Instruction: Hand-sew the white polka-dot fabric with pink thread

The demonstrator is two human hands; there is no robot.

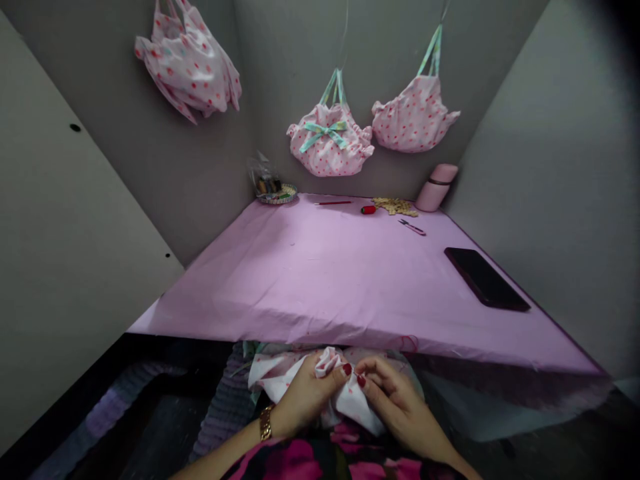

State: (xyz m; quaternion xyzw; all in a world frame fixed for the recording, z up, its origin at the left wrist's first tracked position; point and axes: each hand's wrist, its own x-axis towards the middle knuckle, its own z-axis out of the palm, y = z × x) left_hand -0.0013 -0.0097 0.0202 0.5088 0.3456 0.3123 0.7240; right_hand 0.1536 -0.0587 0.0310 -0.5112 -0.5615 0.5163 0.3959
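Below the table's front edge, over my lap, both hands meet on a piece of white fabric with pink dots (270, 375). My left hand (307, 393) is closed on a bunched fold of it, thumb pressing on top. My right hand (395, 400) pinches the same cloth just to the right, fingertips touching those of the left. Whether a needle sits in the pinch is too small to tell. A gold bracelet (265, 423) is on my left wrist.
A table covered in pink cloth (325, 280) carries a dark phone (486, 278), small snips (412, 227), a red spool (369, 209), a red pencil (333, 203), wooden pieces (395, 206), a pink flask (437, 187) and a small dish (277, 195). Three dotted fabric bags (330, 141) hang on grey walls.
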